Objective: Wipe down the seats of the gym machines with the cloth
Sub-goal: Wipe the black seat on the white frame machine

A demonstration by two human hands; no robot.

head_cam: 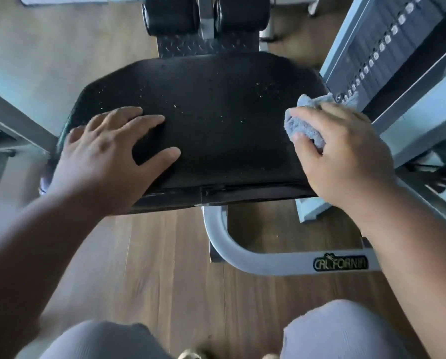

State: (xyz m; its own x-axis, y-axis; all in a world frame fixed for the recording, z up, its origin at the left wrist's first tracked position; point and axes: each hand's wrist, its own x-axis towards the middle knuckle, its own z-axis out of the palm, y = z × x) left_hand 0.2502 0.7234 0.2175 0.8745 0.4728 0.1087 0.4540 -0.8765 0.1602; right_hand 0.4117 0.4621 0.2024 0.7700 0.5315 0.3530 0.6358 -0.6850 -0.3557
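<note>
Left hand (107,154) flat on black seat (216,120), fingers spread wide, right hand (343,151) fingers clutching grey cloth (304,123) at seat's right edge, droplets on pad

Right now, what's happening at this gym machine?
A person is bent over a black padded seat seen from above. The left hand lies flat, fingers spread, on the seat's left part. The right hand grips a bunched grey cloth at the seat's right edge. Small droplets or specks dot the middle of the pad, so most of it looks not yet wiped. A weight stack stands to the right, and two black roller pads sit beyond the seat.
</note>
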